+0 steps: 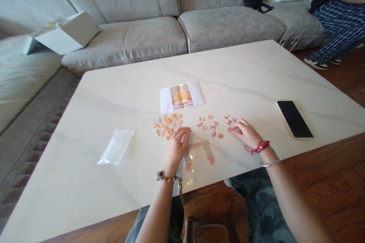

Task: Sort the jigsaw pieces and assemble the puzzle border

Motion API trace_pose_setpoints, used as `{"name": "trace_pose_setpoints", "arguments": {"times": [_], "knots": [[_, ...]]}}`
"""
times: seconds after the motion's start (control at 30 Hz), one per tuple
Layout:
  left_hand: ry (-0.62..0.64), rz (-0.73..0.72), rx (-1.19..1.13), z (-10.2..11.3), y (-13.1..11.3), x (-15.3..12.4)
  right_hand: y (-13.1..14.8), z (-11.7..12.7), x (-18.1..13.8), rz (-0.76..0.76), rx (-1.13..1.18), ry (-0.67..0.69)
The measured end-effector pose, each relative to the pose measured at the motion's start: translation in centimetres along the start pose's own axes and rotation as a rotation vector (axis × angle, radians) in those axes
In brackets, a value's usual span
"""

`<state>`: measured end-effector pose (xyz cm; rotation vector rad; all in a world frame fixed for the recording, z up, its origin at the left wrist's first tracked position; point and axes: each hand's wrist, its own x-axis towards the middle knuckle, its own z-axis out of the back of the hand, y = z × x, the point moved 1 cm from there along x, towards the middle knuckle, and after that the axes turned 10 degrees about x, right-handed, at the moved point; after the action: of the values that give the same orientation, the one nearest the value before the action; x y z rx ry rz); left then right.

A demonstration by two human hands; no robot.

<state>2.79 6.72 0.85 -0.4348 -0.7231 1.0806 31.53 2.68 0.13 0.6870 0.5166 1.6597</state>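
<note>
My right hand (245, 132) has its thumb and fingertips closed on a pink jigsaw piece (229, 130) on the table. Beside it are several loose pieces (213, 125), spaced apart. My left hand (179, 142) rests with fingers loosely bent and apart, seemingly holding nothing, at the right edge of a heap of small jigsaw pieces (167, 124). Just below and right of that hand lies a partly joined puzzle border (210, 155), with a top edge and two sides. My left hand and wrist hide part of the border's left side and the heap's lower edge.
A creased sheet with a printed yellow picture (181, 97) lies beyond the pieces. On the left is a clear plastic bag (116, 147), on the right a phone (294, 119). A grey sofa (137, 38) stands behind the white table (242, 68); a person (339, 15) is at far right.
</note>
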Motion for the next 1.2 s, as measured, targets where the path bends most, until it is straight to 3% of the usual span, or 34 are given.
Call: {"name": "trace_pose_setpoints", "arguments": {"times": [0.23, 0.83, 1.2], "knots": [[0.01, -0.01, 0.012, 0.1, 0.0, 0.0, 0.9, 0.2, -0.3, 0.007, 0.001, 0.036], [0.033, -0.051, 0.034, 0.0, 0.6, -0.5, 1.5, 0.1, -1.0, -0.298, 0.432, 0.032], [0.022, -0.059, 0.053, 0.1, 0.9, -0.8, 1.1, -0.6, -1.1, -0.154, 0.262, -0.057]]}}
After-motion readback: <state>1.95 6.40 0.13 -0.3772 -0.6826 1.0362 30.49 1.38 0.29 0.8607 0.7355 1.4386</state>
